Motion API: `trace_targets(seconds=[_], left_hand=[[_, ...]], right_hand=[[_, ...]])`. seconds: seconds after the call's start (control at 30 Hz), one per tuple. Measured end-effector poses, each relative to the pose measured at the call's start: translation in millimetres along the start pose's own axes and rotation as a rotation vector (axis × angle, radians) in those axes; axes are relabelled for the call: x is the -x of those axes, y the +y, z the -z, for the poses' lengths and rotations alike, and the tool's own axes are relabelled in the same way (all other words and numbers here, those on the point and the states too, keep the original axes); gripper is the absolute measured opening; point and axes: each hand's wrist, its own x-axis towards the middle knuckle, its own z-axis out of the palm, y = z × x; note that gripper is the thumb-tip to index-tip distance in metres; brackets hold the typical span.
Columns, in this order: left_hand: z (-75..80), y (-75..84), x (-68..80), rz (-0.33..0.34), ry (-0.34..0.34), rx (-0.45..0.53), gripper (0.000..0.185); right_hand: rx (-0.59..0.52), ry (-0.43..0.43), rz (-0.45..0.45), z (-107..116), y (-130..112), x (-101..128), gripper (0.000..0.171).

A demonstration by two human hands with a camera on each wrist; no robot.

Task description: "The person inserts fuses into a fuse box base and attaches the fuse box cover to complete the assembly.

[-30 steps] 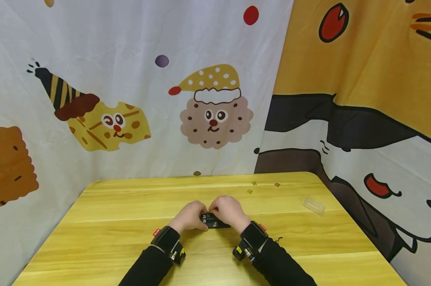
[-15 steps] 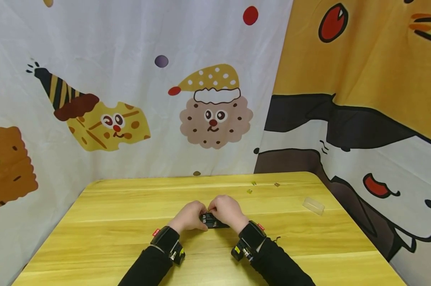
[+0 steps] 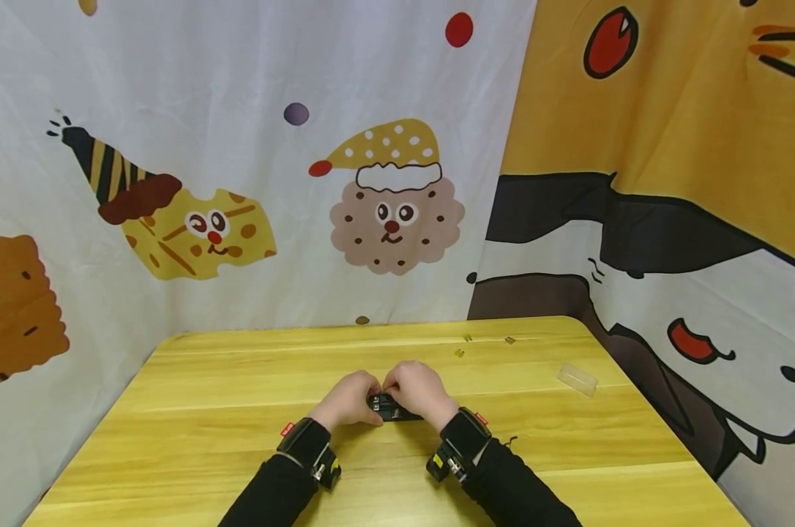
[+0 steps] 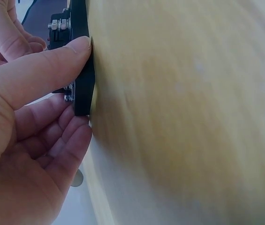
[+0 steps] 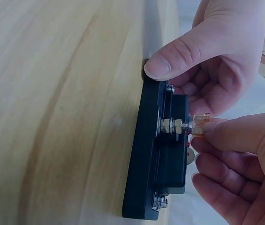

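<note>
A flat black rectangular plastic block with steel nuts and studs on its top [image 5: 162,154] lies on the yellow wooden table [image 3: 206,410], near its front middle, between the two hands and partly covered by them in the head view [image 3: 392,408]. A small translucent amber plastic piece with a metal end [image 5: 199,126] sits against the nut of one stud on the block. The right hand [image 5: 235,154] pinches this amber piece between thumb and fingertips, the fingers curled in close around it, while the other fingers hang folded below. The left hand [image 4: 24,122] grips the block from the far end: its thumb [image 4: 52,65] lies stretched along the block's edge against the table, and its curled fingers [image 4: 62,140] close in from the other side, so the block is clamped between them; in the right wrist view the same thumb tip [image 5: 162,65] presses on the block's upper corner. Both wrists carry black straps with camera units, above black sleeves. Farther back on the table, well apart from the hands, lie a few tiny yellowish and brown bits [image 3: 460,353], and toward the right edge a small clear plastic lid [image 3: 577,379]. Cartoon-printed cloth [image 3: 384,197] hangs behind and beside the table.
</note>
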Motion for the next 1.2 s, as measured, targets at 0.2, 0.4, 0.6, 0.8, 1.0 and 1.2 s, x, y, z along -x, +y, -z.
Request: trace_targets(seconds=[0.2, 0.4, 0.6, 0.8, 1.0, 1.2], left_hand=[[0.2, 0.1, -0.4, -0.005, 0.006, 0.009, 0.035], [-0.4, 0.3, -1.1, -0.009, 0.009, 0.010, 0.035], [0.4, 0.1, -0.8, -0.010, 0.008, 0.003, 0.034], [2.3, 3.1, 1.6, -0.011, 0.001, 0.016, 0.033], [2.6, 3.9, 1.0, -0.024, 0.009, 0.007, 0.033], [2.1, 3.2, 0.9, -0.033, 0.016, 0.012, 0.034]], right_hand=[[0.015, -0.006, 0.001, 0.1, -0.4, -0.7, 0.006], [0.051, 0.006, 0.010, -0.9, -1.0, -1.2, 0.005], [0.089, 0.021, 0.025, 0.0, -4.8, -2.3, 0.006], [0.099, 0.008, -0.010, 0.3, -9.5, -3.3, 0.010], [0.104, -0.010, -0.022, 2.5, -11.2, -5.4, 0.012], [0.121, -0.035, -0.027, 2.3, -10.8, -7.4, 0.012]])
